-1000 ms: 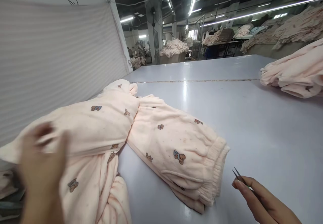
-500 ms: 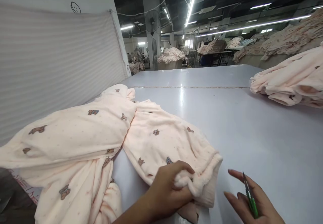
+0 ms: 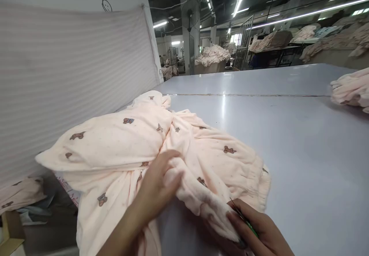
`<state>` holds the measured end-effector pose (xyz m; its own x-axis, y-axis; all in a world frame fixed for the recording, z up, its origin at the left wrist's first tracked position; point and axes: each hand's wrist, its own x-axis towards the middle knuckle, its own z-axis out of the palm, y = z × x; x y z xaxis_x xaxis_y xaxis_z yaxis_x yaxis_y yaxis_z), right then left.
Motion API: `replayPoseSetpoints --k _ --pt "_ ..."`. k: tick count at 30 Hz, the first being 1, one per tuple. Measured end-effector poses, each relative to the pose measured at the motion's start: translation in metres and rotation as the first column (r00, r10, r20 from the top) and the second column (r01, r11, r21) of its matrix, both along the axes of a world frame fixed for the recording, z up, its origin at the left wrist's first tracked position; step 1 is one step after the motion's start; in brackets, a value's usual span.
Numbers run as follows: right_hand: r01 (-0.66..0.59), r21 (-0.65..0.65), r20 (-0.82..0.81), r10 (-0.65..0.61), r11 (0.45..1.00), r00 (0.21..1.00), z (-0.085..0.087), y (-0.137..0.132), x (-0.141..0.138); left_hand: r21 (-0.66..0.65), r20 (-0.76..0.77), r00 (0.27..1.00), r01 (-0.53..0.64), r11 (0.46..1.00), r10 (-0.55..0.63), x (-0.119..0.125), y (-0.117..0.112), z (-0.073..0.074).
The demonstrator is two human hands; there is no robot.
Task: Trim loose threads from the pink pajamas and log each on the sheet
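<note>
A pale peach fleece garment point(image 3: 121, 144) printed with small brown bears lies crumpled on the grey table point(image 3: 302, 148), partly hanging over the near left edge. My left hand point(image 3: 158, 183) rests on it with fingers closed round a fold of the fabric. My right hand point(image 3: 256, 231) is at the bottom, holding small green-handled snips point(image 3: 245, 219) and pinching the garment's near cuff edge point(image 3: 219, 217). The elastic waistband or cuff point(image 3: 263, 183) is bunched to the right of my hands.
A stack of the same peach garments point(image 3: 350, 90) sits at the table's right edge. A white striped screen point(image 3: 72, 67) stands along the left. Scraps and a cardboard box point(image 3: 11, 229) lie on the floor at lower left. More garment piles point(image 3: 211, 54) fill the workshop behind.
My left hand moved from the cuff up and left onto a fold in the garment's middle. My right hand came in and took the near edge. The garment is more bunched and turned.
</note>
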<state>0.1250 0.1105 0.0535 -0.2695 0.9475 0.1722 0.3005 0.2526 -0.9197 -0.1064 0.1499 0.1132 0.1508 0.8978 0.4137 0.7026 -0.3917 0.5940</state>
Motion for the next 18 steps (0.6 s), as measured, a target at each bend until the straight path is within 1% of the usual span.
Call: replayPoseSetpoints --k 1,2,3,4,5,6,9,11,13,14,15,17,18 --pt "0.004 -0.02 -0.007 -0.004 1.0 1.0 0.001 0.001 0.003 -0.08 -0.014 0.986 0.164 0.983 -0.165 0.009 -0.005 0.0" --pt "0.01 -0.04 -0.013 -0.011 0.999 1.0 0.001 0.001 0.006 -0.149 -0.03 0.954 0.291 0.945 -0.299 0.017 -0.009 0.0" --pt "0.019 -0.059 -0.019 -0.02 0.998 1.0 0.002 0.001 0.008 -0.2 -0.05 0.92 0.372 0.906 -0.389 0.024 -0.012 0.001" --pt "0.029 -0.079 -0.026 -0.031 0.996 0.999 0.003 0.001 0.01 -0.233 -0.065 0.896 0.414 0.88 -0.439 0.03 -0.014 0.001" --pt "0.038 -0.099 -0.033 -0.042 0.994 0.999 0.005 0.001 0.012 -0.262 -0.064 0.886 0.43 0.864 -0.46 0.035 -0.015 0.002" --pt "0.05 -0.12 -0.04 -0.055 0.992 0.998 0.006 0.002 0.014 -0.284 -0.041 0.889 0.427 0.858 -0.456 0.038 -0.014 0.001" --pt "0.094 -0.174 -0.072 -0.107 0.98 0.992 0.01 0.005 0.018 -0.347 0.109 0.901 0.43 0.833 -0.42 0.04 -0.011 -0.002" --pt "0.122 -0.2 -0.099 -0.144 0.972 0.985 0.012 0.01 0.02 -0.389 0.206 0.884 0.467 0.794 -0.419 0.039 -0.011 -0.004" --pt "0.144 -0.218 -0.124 -0.174 0.965 0.977 0.013 0.014 0.02 -0.431 0.26 0.86 0.509 0.745 -0.438 0.039 -0.013 -0.006" --pt "0.157 -0.224 -0.133 -0.189 0.962 0.973 0.013 0.016 0.02 -0.431 0.251 0.866 0.5 0.751 -0.433 0.04 -0.015 -0.006" --pt "0.172 -0.23 -0.136 -0.207 0.958 0.969 0.014 0.018 0.019 -0.414 0.207 0.888 0.459 0.786 -0.41 0.041 -0.018 -0.007" --pt "0.21 -0.241 -0.131 -0.246 0.948 0.96 0.015 0.02 0.018 -0.33 0.045 0.944 0.323 0.887 -0.327 0.045 -0.024 -0.009" --pt "0.231 -0.242 -0.121 -0.265 0.942 0.957 0.015 0.02 0.017 -0.286 -0.022 0.96 0.262 0.922 -0.279 0.047 -0.027 -0.01"
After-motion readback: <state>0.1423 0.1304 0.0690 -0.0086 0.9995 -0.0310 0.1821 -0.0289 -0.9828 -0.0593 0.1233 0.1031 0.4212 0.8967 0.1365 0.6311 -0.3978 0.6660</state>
